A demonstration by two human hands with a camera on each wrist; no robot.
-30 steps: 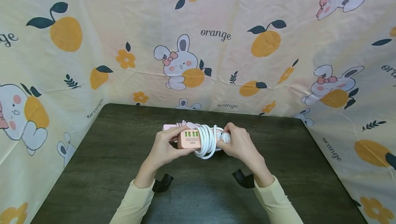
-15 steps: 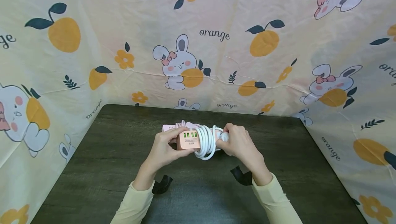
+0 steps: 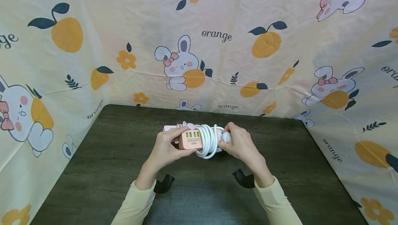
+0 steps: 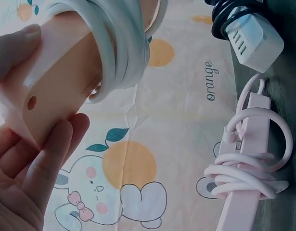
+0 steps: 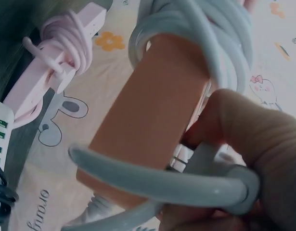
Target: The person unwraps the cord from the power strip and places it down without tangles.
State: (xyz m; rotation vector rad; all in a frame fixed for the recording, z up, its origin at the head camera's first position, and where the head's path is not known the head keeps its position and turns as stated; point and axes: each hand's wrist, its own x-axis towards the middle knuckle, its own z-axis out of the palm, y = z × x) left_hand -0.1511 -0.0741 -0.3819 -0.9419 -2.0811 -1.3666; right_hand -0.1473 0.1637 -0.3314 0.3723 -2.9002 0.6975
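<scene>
An orange-pink power strip (image 3: 190,140) with a row of green USB ports is held up over the table. Thick white cord (image 3: 208,142) is wound around its middle in several loops. My left hand (image 3: 164,147) grips the port end, thumb on one side and fingers on the other, as the left wrist view also shows. At the opposite end my right hand (image 3: 240,144) pinches the cord's white plug (image 5: 234,178). The plug's metal prongs show beside the strip in the right wrist view, partly hidden by thumb and cord.
Behind lies a pink power strip (image 4: 239,207) wrapped in its pink cord. Near it is a white power strip (image 4: 261,48) with a black cord (image 4: 234,19). All are on a dark wooden table (image 3: 130,118), with a printed cloth (image 3: 217,62) hanging around it.
Both hands keep their hold in nearly the same place. The power strip and plug shift only very slightly.
</scene>
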